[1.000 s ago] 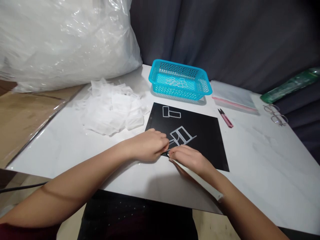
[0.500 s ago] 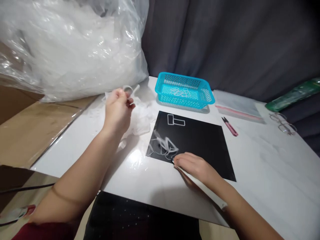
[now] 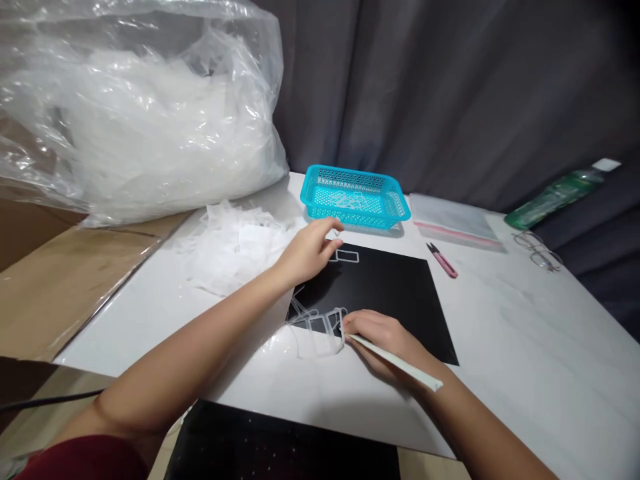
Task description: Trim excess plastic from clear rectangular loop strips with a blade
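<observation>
Head view, left hand: the left hand [image 3: 307,252] reaches across the centre of the frame, fingers loosely curled and part open, fingertips just above a small clear plastic frame piece [image 3: 344,255]; whether it touches it I cannot tell, and it grips nothing visible.
Head view, right hand: the right hand [image 3: 381,335] lies low, just right of centre, closed round a slim, pale, stick-like tool [image 3: 400,363] whose flat shaft runs back along the wrist; its tip meets a cluster of clear plastic frames [image 3: 315,323].
Frames: thin, translucent, rectangular outlines, tangled at the near left corner of the black mat [image 3: 390,293], partly spilling onto the table [image 3: 500,347].
Mat: matte, black, square-cut sheet.
Table: glossy white, faintly marbled.
Basket: a turquoise perforated plastic basket [image 3: 395,207] above centre, with clear scraps inside.
Pile: loose white translucent offcuts [image 3: 230,243] left of the mat.
Bag: a big crinkled clear plastic bag [image 3: 135,113] at upper left, stuffed with pale film.
Right side: pink-handled snips [image 3: 441,259], a flat zip bag [image 3: 453,217], wire-rimmed glasses [image 3: 537,250], a green bottle [image 3: 557,195] lying down.
</observation>
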Tool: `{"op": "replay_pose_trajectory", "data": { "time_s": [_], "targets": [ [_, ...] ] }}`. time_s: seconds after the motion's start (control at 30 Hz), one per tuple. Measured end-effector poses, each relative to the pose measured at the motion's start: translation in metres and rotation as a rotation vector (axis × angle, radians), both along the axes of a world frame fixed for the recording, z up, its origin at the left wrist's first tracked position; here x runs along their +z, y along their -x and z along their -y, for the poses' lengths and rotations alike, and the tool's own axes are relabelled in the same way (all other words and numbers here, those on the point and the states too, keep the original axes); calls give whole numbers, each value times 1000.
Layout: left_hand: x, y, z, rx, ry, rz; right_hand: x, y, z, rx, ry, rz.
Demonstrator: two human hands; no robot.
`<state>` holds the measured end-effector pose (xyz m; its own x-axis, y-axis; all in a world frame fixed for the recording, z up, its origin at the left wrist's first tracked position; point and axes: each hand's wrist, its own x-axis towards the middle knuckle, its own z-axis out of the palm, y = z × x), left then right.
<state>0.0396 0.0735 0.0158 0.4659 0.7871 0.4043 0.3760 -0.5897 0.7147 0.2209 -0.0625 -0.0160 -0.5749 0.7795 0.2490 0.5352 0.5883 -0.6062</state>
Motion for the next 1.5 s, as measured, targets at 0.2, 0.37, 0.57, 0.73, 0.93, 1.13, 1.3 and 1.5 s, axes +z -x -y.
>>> {"op": "replay_pose_trajectory", "data": {
  "time_s": [0.2, 0.37, 0.57, 0.73, 0.93, 1.13, 1.3, 1.5],
  "targets": [
    [19, 33, 65, -358, 46, -752, -5, -2, -2, -110, 58, -79],
    [-16, 57, 127, -280, -199, -778, -1, 1, 0, -123, 36, -31],
    [-15, 41, 113, -208, -36, -499, 5, 2, -2, -298, 374, -372],
    [5, 20, 59, 48, 58, -617, 5, -7, -14, -568, 679, -603],
    [1, 6, 44, -91, -102, -664, 10, -32, -21, -438, 378, -315],
    [-23, 17, 43, -361, -158, -603, 11, -32, -19, -429, 253, -235],
    [-12, 39, 34, -521, -79, -588, 3, -19, -15, -344, 136, -154],
    [-1, 36, 39, -460, -49, -490, -1, -22, -13, 10, 85, -208]
  ]
}}
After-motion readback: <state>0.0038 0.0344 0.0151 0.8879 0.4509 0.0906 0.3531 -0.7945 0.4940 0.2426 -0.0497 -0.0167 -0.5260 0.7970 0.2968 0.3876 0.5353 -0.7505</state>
